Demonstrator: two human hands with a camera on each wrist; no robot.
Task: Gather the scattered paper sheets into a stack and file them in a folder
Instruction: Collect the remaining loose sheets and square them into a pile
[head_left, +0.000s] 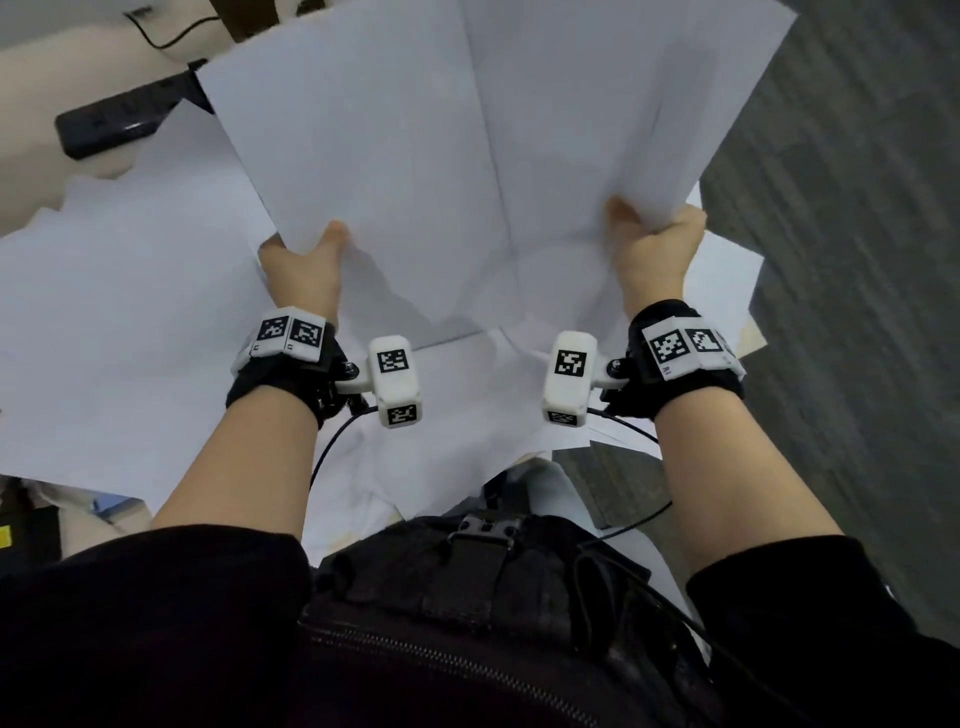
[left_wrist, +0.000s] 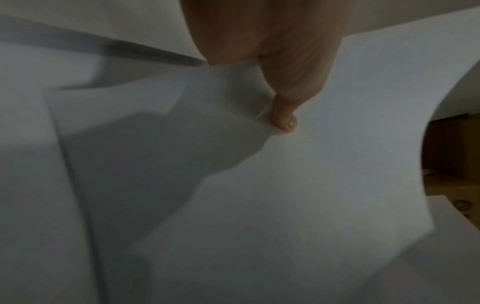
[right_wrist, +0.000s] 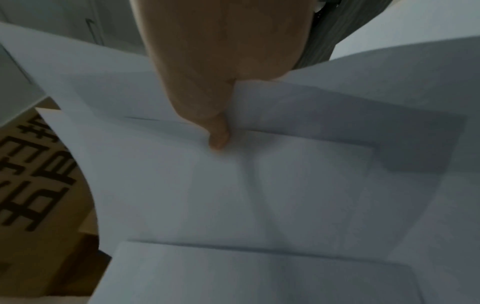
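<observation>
Both hands hold up a loose bundle of white paper sheets (head_left: 467, 156) above the table. My left hand (head_left: 311, 260) pinches the bundle's lower left edge, thumb on top; the thumb shows pressing the paper (left_wrist: 337, 164) in the left wrist view. My right hand (head_left: 654, 244) grips the lower right edge, thumb over the sheets (right_wrist: 259, 185). The sheets overlap unevenly, one edge running down the middle. More white sheets (head_left: 119, 312) lie spread on the table beneath. No folder is in view.
A black power strip (head_left: 114, 122) with a cable lies at the back left of the pale table (head_left: 31, 104). Grey carpet (head_left: 857, 260) runs along the right side. A cardboard box with black print (right_wrist: 31, 174) shows below the sheets.
</observation>
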